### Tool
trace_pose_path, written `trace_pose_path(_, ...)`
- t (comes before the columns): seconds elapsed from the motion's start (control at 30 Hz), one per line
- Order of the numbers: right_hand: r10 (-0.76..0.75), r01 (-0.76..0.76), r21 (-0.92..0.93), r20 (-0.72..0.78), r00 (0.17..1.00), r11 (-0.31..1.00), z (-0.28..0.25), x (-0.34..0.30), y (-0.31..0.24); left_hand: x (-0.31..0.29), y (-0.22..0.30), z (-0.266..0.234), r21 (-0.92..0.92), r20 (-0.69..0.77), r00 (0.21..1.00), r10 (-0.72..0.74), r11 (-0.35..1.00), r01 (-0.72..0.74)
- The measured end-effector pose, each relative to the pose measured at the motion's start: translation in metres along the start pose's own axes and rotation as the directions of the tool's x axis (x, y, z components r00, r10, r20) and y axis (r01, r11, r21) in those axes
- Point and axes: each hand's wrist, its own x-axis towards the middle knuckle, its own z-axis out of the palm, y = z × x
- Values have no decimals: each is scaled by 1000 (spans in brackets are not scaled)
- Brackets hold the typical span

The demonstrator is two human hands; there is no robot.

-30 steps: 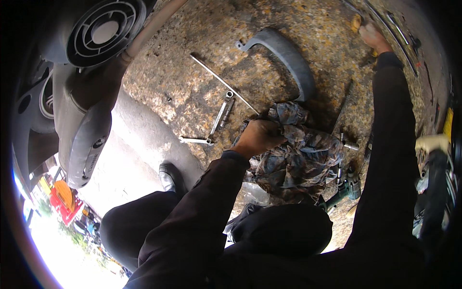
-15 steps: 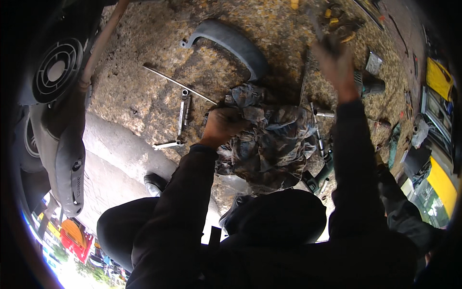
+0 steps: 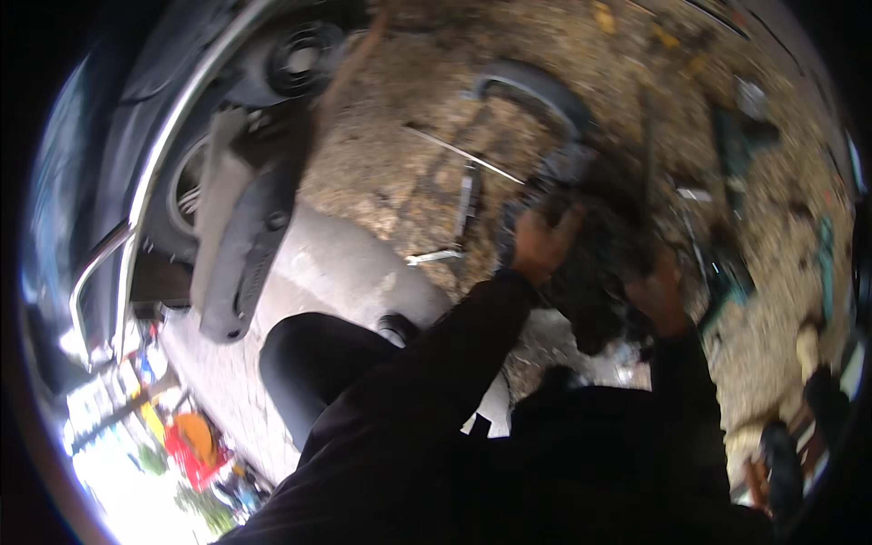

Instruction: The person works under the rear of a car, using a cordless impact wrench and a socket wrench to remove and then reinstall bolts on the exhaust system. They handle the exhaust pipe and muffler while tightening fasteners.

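Note:
A dark, patterned bundle of crumpled cloth (image 3: pixel 589 295) is between my hands, in front of my knees. My left hand (image 3: pixel 543 241) is closed on its upper left side, the fingers curled over the fabric. At the bundle's right edge my right hand (image 3: pixel 661 292) touches it. Motion smears that hand's fingers, so their grip is unclear. Left of the cloth lie a long thin metal rod (image 3: pixel 463 153) and several wrenches (image 3: pixel 434 257). A curved grey plastic trim piece (image 3: pixel 540 89) rests just beyond the bundle.
A dark vehicle with a detached-looking door panel (image 3: pixel 250 245) stands at the left. Green-and-black tools (image 3: pixel 727 282) and a socket (image 3: pixel 695 194) lie on the stained ground at right. Another person's sleeve (image 3: pixel 825 400) shows at the lower right.
My right hand has come back from the far right to the bundle's right edge. My left hand stays on the cloth. The view has swung left, showing more of the vehicle.

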Motion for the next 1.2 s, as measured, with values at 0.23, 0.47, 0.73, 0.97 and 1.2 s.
trace_pose_path(0.23,329,-597,420,553,766,683,33,-57,-42,-57,31,15,-573,200,907,-371,706,415)
trace_pose_path(0.47,196,-182,-126,111,974,975,22,-60,-60,-74,41,-17,-368,292,875,-387,799,476)
trace_pose_path(0.73,240,-183,-331,139,961,926,16,-37,-48,-61,7,-45,-186,16,915,-403,898,399)
trace_pose_path(0.97,132,-95,573,-23,991,814,-72,-27,-118,-36,5,-61,-237,-135,856,-499,855,461)
trace_pose_path(1.2,194,-243,416,157,968,876,5,-45,-91,-36,7,-45,-86,456,769,-448,838,539)
